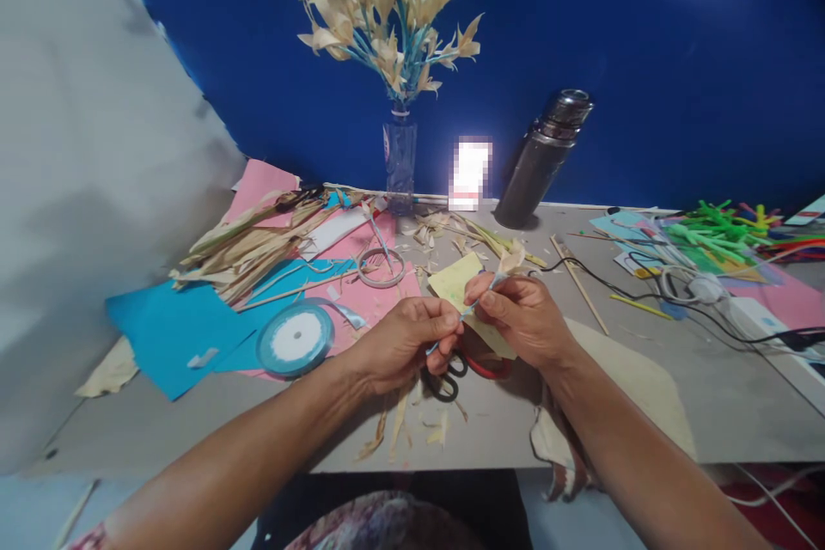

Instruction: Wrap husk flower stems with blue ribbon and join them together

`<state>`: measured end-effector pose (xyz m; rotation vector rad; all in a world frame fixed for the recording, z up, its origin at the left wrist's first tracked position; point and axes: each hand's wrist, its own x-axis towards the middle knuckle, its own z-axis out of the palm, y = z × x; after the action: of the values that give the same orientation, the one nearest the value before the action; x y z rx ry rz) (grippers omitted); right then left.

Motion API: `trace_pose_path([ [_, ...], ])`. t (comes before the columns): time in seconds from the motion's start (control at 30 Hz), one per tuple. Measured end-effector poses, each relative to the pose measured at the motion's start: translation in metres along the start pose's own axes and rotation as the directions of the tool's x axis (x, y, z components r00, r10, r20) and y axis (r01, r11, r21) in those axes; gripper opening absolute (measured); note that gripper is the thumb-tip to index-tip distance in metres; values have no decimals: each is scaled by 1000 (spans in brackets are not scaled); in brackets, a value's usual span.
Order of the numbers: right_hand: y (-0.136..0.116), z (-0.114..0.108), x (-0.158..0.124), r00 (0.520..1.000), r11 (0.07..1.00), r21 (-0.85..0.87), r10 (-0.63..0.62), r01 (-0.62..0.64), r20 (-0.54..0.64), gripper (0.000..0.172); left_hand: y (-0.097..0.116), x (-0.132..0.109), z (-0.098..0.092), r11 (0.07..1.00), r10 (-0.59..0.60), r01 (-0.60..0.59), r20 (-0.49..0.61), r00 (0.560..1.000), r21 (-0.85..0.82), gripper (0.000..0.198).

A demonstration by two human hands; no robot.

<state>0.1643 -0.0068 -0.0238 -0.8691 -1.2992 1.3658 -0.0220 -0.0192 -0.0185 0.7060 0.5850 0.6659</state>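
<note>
Both hands meet over the middle of the table, joined by a thin stem wrapped in light blue. My left hand (412, 331) pinches the stem's lower end between thumb and fingers. Higher up, my right hand (525, 318) is closed on the same handmade flower stem (473, 307), just under its pale dried-husk flower head (512, 258). Below the hands lie black scissor handles (444, 382) and a red curved handle (488, 368), partly hidden. A yellow paper piece (455, 277) rests behind the fingers. Left of my left hand is a spool of blue ribbon (296, 337).
A clear bottle (400, 159) holds several husk flowers (393, 9) at the back. Nearby stands a dark thermos (541, 163). Dried husks (251, 236) lie on coloured paper at left. Cables (696, 309), a power strip (773, 335) and green pipe cleaners (715, 232) occupy the right.
</note>
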Motion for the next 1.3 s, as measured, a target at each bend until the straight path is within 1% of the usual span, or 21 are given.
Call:
trace_pose_path([
  [0.1,-1,2,0,1000,1000,-4,-1,1,-10,27,0,0,0,999,2,-2,-1,1000,49,29],
  [0.2,0,1,0,1000,1000,16,11,-11,-23,26,-1,-1,-3,991,10,-9,-7,1000,136,31],
  [0.27,1,0,0,1000,999,33,12,-11,-16,25,-1,-1,-5,982,14,-12,-7,1000,187,32],
  [0.37,2,-1,0,1000,997,72,8,-8,2,22,0,-2,-5,976,20,-20,4,1000,217,28],
  [0.43,2,-1,1,1000,995,99,15,-14,-6,21,2,-4,-2,969,60,-53,-21,998,240,23],
  [0.47,2,-1,1,1000,994,107,23,-21,-14,22,2,-4,0,960,98,-80,-55,994,266,21],
  [0.57,1,0,1,998,995,95,46,-42,-40,26,3,-5,6,908,241,-156,-181,953,389,20],
  [0.63,0,1,0,998,998,49,47,-45,-44,29,3,-5,8,867,311,-176,-230,922,467,19],
  [0.73,-2,5,-2,998,997,-69,27,-31,-53,30,0,-5,9,798,393,-198,-242,887,570,18],
  [0.87,-4,13,-4,997,966,-259,-14,-6,-78,27,-4,-3,7,691,489,-236,-203,848,683,20],
  [0.97,-3,18,-6,992,912,-411,-68,17,-109,24,-7,-2,6,672,500,-240,-189,845,701,20],
  [1.07,-2,18,-7,990,881,-471,-109,52,-94,23,-7,-2,6,688,476,-221,-200,856,692,21],
  [1.13,-1,14,-8,992,890,-452,-109,68,-66,29,-7,-3,7,699,468,-208,-217,857,684,21],
  [1.2,-1,7,-8,995,911,-407,-95,73,-34,40,-6,-3,9,715,459,-196,-239,856,672,19],
  [1.27,-1,1,-7,993,932,-353,-108,84,-47,49,-5,-4,9,733,444,-179,-263,856,656,18],
  [1.3,-2,-1,-6,991,939,-331,-119,90,-68,51,-5,-4,10,739,439,-173,-270,857,651,18],
])
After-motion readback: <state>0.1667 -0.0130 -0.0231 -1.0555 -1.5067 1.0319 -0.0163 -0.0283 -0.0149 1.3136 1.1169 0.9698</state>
